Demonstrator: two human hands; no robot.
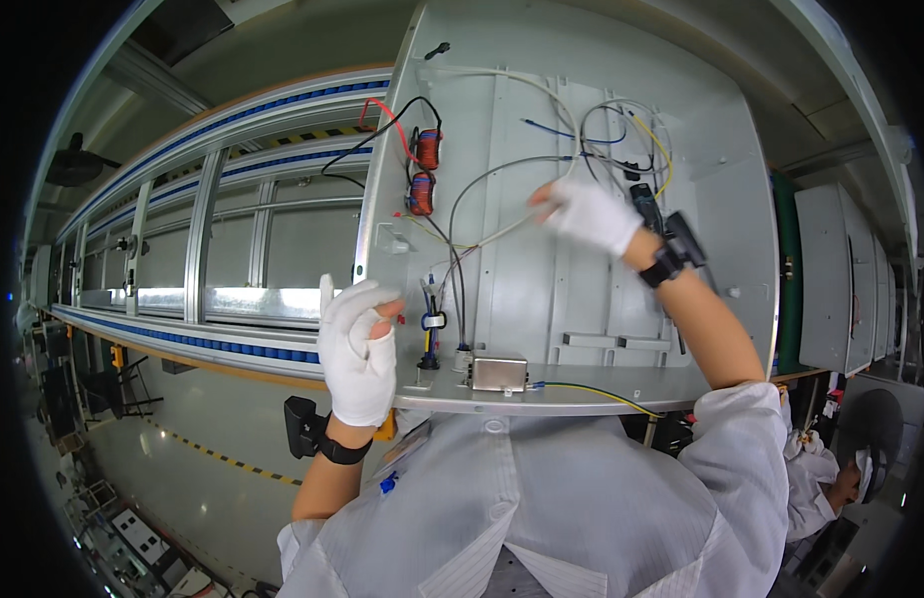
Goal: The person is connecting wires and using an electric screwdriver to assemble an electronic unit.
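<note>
A large light-grey metal enclosure (522, 289) lies open before me. My left hand (357, 354), in a white glove with bare fingertips, is raised at its left front edge. Its fingers are apart, with nothing visible in them. My right hand (592, 214), gloved alike, is over the middle of the enclosure, blurred by motion. Its bare fingertips are by a pale grey cable (502, 233), but whether they grip it cannot be seen. Two red-wound coils (420, 194) sit at the left wall. Several coiled wires (621, 118) and a black tool-like item (645, 207) lie beyond my right hand.
At the enclosure's front edge sit a silver metal box (499, 375) with a green-yellow wire (592, 391) and a wire bundle (431, 329). A roller conveyor frame (198, 239) runs left. At right are grey cabinets (831, 269) and another person's sleeve (809, 478).
</note>
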